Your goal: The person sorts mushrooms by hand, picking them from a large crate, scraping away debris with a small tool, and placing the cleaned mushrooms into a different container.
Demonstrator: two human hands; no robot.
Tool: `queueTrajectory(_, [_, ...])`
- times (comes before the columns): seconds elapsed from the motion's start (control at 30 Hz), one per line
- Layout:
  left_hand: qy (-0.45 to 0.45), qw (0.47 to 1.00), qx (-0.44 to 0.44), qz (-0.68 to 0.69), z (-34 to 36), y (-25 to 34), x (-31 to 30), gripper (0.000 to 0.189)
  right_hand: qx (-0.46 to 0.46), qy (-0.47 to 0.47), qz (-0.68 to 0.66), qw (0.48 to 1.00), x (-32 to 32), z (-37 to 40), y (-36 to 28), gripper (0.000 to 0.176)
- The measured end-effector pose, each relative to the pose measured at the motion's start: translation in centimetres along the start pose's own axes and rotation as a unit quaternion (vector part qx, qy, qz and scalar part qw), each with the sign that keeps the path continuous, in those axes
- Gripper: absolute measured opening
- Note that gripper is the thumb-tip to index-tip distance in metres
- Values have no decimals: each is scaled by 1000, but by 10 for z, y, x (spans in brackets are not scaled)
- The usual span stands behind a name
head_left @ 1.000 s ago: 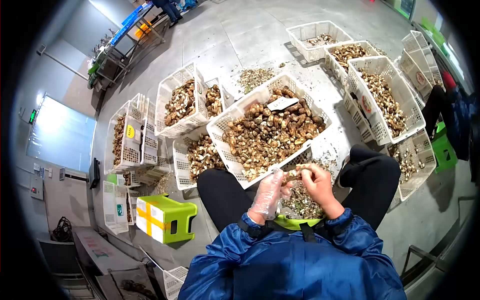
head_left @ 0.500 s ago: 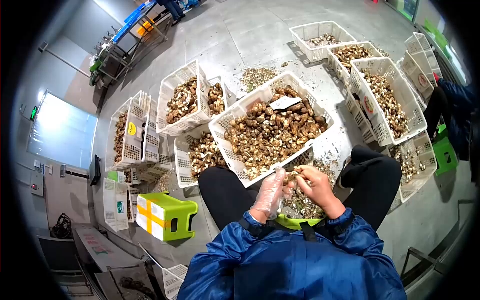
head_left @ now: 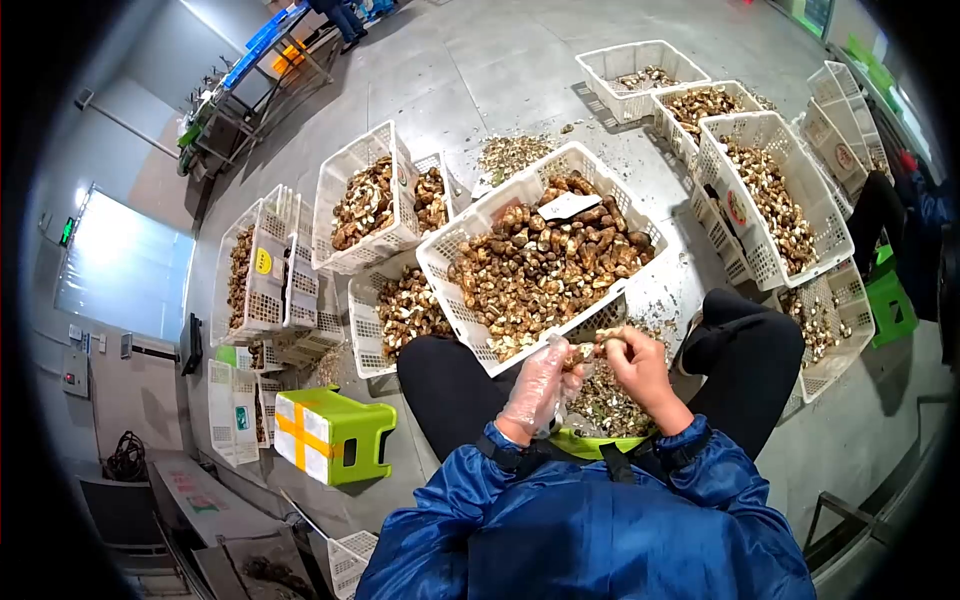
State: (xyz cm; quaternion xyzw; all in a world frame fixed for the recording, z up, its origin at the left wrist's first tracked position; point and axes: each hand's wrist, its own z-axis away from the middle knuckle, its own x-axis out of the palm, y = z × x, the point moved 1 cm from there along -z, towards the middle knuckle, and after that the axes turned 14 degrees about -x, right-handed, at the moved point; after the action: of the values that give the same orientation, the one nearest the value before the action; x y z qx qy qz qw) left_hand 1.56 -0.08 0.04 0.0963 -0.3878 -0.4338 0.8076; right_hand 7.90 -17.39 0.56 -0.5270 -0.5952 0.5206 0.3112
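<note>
My left hand (head_left: 536, 390), in a clear plastic glove, is closed around a small brown mushroom (head_left: 577, 354). Bare and pinched, my right hand (head_left: 641, 370) is just to its right, with a small brownish piece at its fingertips; I cannot tell what that piece is. Below both hands, dark and pale trimmings (head_left: 608, 402) lie between my legs, bordered by a green rim (head_left: 590, 444). Directly beyond my hands stands a white perforated crate (head_left: 455, 306) heaped with brown mushrooms (head_left: 540, 262), with a white card (head_left: 570, 205) on top.
More mushroom crates stand at left (head_left: 368, 258) and right (head_left: 737, 203). A green stool (head_left: 365, 440) with a white, orange-taped side is at my left. Scraps (head_left: 512, 156) litter the floor beyond. Another person (head_left: 890, 205) sits at the far right.
My right hand has shifted slightly up and right, drawing apart from my left hand. The left hand stays nearly in place with the mushroom.
</note>
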Motion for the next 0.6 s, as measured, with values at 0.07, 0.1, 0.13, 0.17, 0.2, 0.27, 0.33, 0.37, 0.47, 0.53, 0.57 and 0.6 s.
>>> queueTrajectory(0.07, [-19,1000,9,-5,-2,1,-3,29,13,40,6,999,-4,-4,-1,12])
queueTrajectory(0.1, [-5,1000,25,15,-3,0,0,28,38,3,61,997,-9,-3,4,11])
queueTrajectory(0.13, [0,1000,4,27,-4,-1,-1,29,-21,6,66,998,-8,-2,6,11])
queueTrajectory(0.17, [4,999,-18,40,-6,-1,-2,31,-79,9,70,994,-6,-2,8,10])
queueTrajectory(0.2, [9,998,-40,53,-8,-2,-3,33,-137,12,74,988,-5,-3,6,10])
queueTrajectory(0.27, [22,996,-57,58,-15,-5,-10,34,-89,-39,27,995,-4,0,-1,10])
queueTrajectory(0.33, [29,996,-59,61,-16,-7,-11,33,-95,-75,34,992,-3,0,-6,10])
queueTrajectory(0.37, [22,997,-51,55,-16,-6,-10,33,-138,-80,44,986,-2,0,-5,15])
queueTrajectory(0.47, [-3,999,-17,26,-12,-5,-8,32,-136,-97,60,984,-1,0,-2,16])
queueTrajectory(0.53, [-26,999,20,-7,-8,-4,-6,29,-125,-66,74,987,0,1,6,15])
queueTrajectory(0.57, [-14,999,27,-35,-5,-3,-5,30,-103,-41,75,991,-1,1,8,15])
queueTrajectory(0.6, [-3,997,39,-60,-3,-2,-3,30,-81,-17,76,994,-1,0,8,15])
